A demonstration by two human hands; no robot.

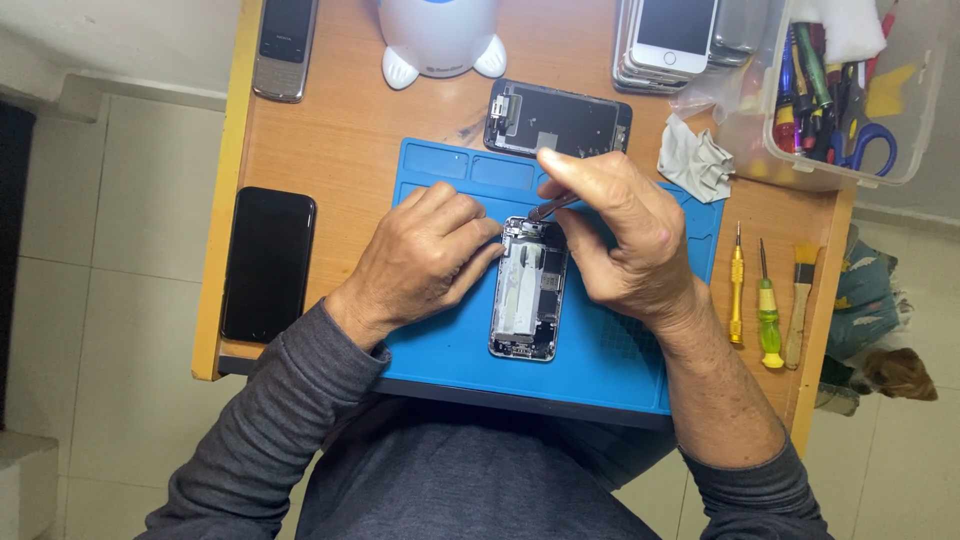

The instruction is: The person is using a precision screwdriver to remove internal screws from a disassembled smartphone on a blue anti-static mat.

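- Nearest the body, on the blue work mat point(440, 350), lies an opened phone point(528, 290), its back shell facing up with the inner parts bare; it sits upright along the mat's middle.
- The left hand point(425, 260) rests on the mat just left of the opened phone, fingers curled and pressed together against its upper left edge, steadying it.
- The right hand point(620, 240) arches over the phone's top right, thumb and fingers pinched shut on thin metal tweezers point(553, 208) whose tip touches the phone's upper end.
- On the wooden table point(330, 130) to the left of the mat, a black phone point(268, 262) lies face up.
- To the right of the mat lie a yellow screwdriver point(736, 290), a green screwdriver point(768, 310) and a small brush point(800, 295), side by side.
- Just beyond the mat, a detached screen panel point(558, 120) lies near a crumpled white cloth point(693, 160).
- Farthest off stand a white rounded device point(440, 40), a silver phone point(284, 45), a stack of phones point(675, 40) and a clear tool box point(850, 90).
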